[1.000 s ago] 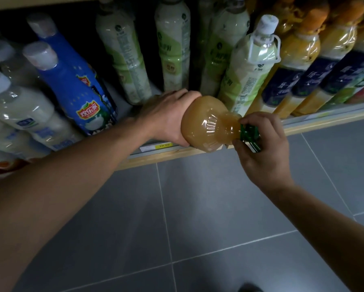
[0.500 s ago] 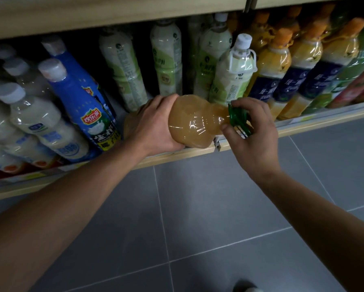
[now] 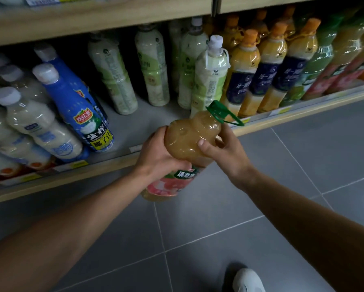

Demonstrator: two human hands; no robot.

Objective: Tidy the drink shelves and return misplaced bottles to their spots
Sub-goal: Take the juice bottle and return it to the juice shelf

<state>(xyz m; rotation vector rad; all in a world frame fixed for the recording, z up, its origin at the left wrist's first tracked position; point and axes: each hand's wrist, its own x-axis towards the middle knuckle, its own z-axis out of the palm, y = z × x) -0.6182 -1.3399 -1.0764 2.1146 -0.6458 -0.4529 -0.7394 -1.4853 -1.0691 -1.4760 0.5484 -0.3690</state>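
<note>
Since the earlier frame, the juice bottle (image 3: 189, 142) had swung from lying sideways at the shelf (image 3: 122, 159) edge to tilting upright at centre frame, green cap (image 3: 218, 111) toward the upper right. Left hand (image 3: 158, 157) fingers were clamped around its middle, and right hand (image 3: 223, 148) fingers were clamped on its shoulder. A blue bottle (image 3: 78, 108) stood on the shelf at left.

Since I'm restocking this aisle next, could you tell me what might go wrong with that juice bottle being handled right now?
The juice bottle is off the shelf, tilted over bare tile floor; if the left hand or right hand slips, it could fall. Its green cap loop sits close to the white-capped bottle at the shelf edge, so swinging it in might topple that one.
</note>
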